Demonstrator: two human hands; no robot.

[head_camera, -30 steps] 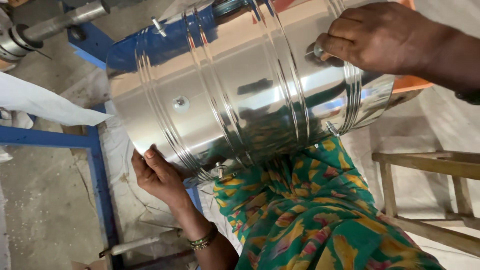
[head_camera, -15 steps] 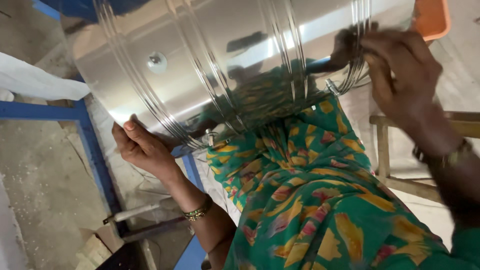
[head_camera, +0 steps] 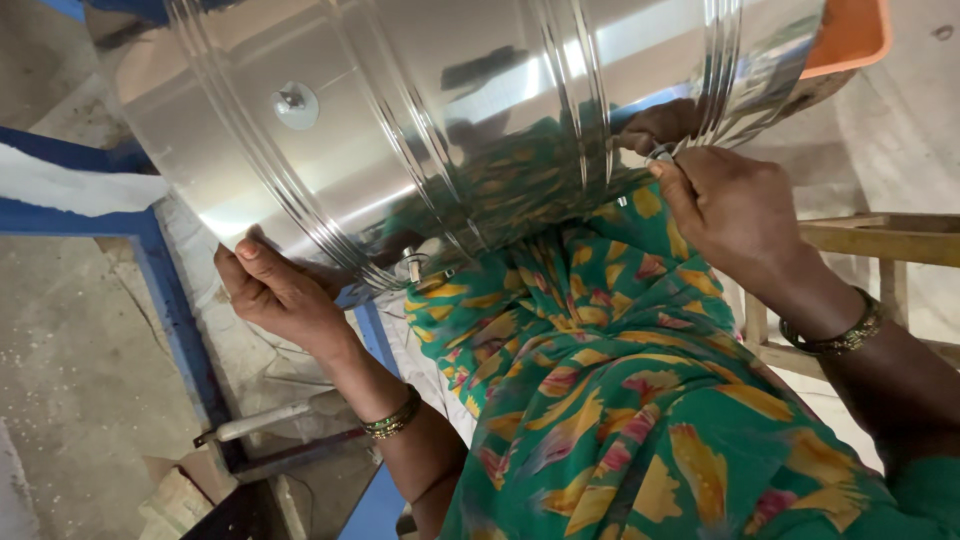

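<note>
While gripped, steel drum (head_camera: 450,130), both hands (head_camera: 285,295).

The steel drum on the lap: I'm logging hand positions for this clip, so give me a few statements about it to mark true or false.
1. The shiny steel drum lies on its side. True.
2. The left hand holds a hammer. False: it supports the drum's lower edge.
3. The right hand touches the drum near its ribbed end. True.
4. Both wrists are bare. False: each wears a bangle.
5. A blue metal frame stands beside the drum. True.
</note>
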